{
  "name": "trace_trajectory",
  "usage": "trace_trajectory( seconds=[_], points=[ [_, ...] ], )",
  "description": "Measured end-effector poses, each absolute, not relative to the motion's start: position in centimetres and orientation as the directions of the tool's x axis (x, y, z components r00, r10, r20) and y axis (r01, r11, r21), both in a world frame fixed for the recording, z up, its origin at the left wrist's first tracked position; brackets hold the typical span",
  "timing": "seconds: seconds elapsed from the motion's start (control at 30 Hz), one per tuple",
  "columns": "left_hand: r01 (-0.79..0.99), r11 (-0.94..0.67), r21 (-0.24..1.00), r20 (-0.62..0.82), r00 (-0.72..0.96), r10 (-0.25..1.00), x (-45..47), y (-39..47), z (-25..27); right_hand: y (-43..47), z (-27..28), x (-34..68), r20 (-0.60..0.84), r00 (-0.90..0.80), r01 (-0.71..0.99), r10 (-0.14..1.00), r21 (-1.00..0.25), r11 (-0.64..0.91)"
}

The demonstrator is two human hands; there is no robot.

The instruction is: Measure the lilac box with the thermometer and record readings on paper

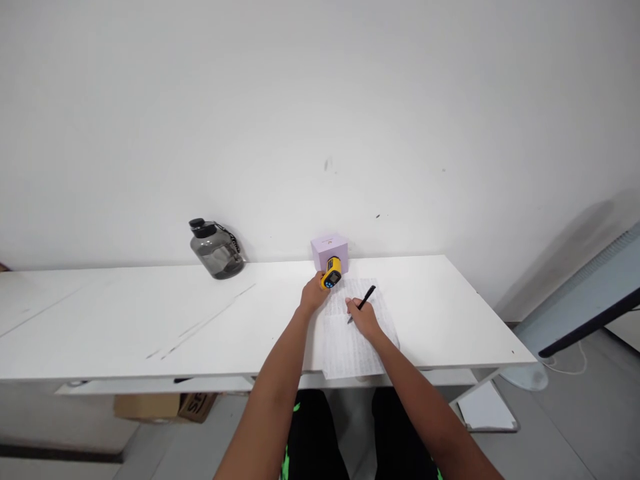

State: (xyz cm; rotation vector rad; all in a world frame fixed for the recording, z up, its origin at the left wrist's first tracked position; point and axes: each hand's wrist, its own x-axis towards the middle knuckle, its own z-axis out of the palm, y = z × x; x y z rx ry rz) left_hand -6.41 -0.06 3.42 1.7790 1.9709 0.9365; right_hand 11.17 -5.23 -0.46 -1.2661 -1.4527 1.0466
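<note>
My left hand is wrapped round the handle of a yellow and black infrared thermometer, whose small screen and blue buttons face me. Just beyond it a lilac box stands against the wall. In my right hand is a black pen, tilted, its tip at or just above a sheet of paper. Rows of faint markings, too small to read, cover the sheet. The paper's near end hangs slightly over the table edge.
A grey, see-through water bottle with a black lid stands left on the white table, by the wall. Below are a cardboard box and a white panel. A large pale appliance-like object stands to the right.
</note>
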Motion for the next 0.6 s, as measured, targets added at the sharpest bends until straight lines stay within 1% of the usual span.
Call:
trace_trajectory(
  seconds=[0.03,0.1,0.17,0.23,0.27,0.3,0.33,0.43,0.53,0.6],
  points=[
    [0.755,-0.01,0.656,0.174,-0.138,0.975,-6.6,0.0,3.2,-5.2,-0.5,11.2,0.104,-0.054,0.218,0.993,-0.969,0.113],
    [0.709,-0.023,0.705,0.172,-0.139,0.975,-6.8,-0.1,2.7,-5.2,-0.6,11.2,0.113,-0.054,0.215,0.992,-0.969,0.122],
    [0.592,-0.015,0.806,0.187,-0.23,0.955,-6.7,-0.3,2.0,-5.1,-0.7,11.3,0.126,-0.059,0.211,0.99,-0.968,0.136],
    [0.415,-0.03,0.909,0.192,-0.354,0.916,-6.3,-0.7,1.2,-5.1,-0.8,11.3,0.131,-0.066,0.217,0.989,-0.966,0.142],
    [0.334,-0.043,0.942,0.186,-0.408,0.894,-6.0,-0.8,0.9,-5.1,-0.9,11.4,0.129,-0.066,0.221,0.989,-0.965,0.141],
    [0.284,-0.057,0.957,0.183,-0.442,0.878,-5.8,-1.0,0.6,-5.1,-0.9,11.4,0.125,-0.065,0.226,0.99,-0.964,0.136],
    [0.27,-0.069,0.96,0.189,-0.45,0.873,-5.5,-1.2,0.3,-5.0,-1.0,11.4,0.121,-0.062,0.23,0.991,-0.964,0.132],
    [0.274,-0.101,0.956,0.217,-0.436,0.873,-5.0,-1.6,-0.1,-5.1,-1.1,11.4,0.129,-0.062,0.227,0.99,-0.964,0.14],
    [0.229,-0.099,0.968,0.198,-0.462,0.865,-4.9,-1.8,-0.1,-5.2,-1.1,11.4,0.137,-0.064,0.226,0.988,-0.963,0.148],
    [0.239,-0.103,0.966,0.207,-0.463,0.862,-4.9,-1.9,-0.1,-5.3,-1.1,11.4,0.14,-0.061,0.227,0.988,-0.962,0.151]
  ],
)
